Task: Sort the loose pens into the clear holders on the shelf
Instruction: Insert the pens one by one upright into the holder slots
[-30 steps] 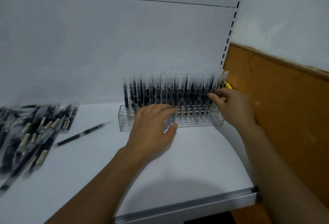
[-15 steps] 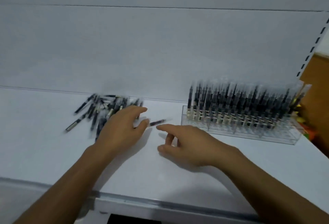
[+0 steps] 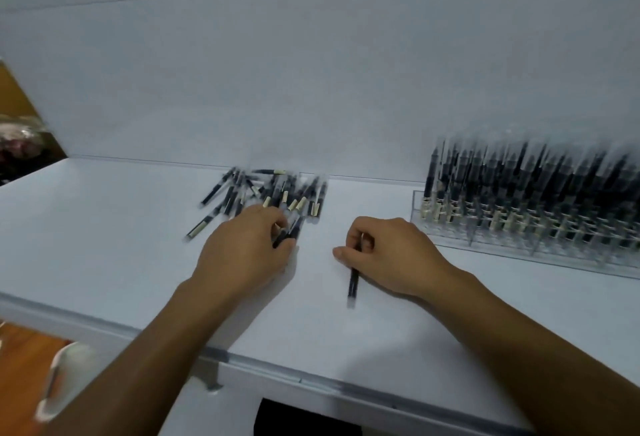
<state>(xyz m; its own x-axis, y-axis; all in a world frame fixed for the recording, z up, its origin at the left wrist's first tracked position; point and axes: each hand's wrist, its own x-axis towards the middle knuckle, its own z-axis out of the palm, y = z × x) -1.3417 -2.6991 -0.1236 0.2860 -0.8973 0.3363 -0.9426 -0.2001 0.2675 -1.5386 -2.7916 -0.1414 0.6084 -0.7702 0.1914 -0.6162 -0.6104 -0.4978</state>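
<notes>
A heap of loose black pens with cream grips lies near the back of the white shelf. My left hand sits at the heap's near edge, its fingers curled round a couple of pens. A little to the right, my right hand grips one black pen that points toward me, its tip close to the shelf. The clear holder stands at the right, packed with several rows of upright pens.
The white back panel rises behind the shelf. A metal front edge runs along the shelf's near side. A brown wooden surface shows at lower left, and blurred clutter at far left.
Both hands left the holder and moved left to the loose heap. The right hand has taken hold of one pen; the left hand has curled round pens at the heap's edge.
</notes>
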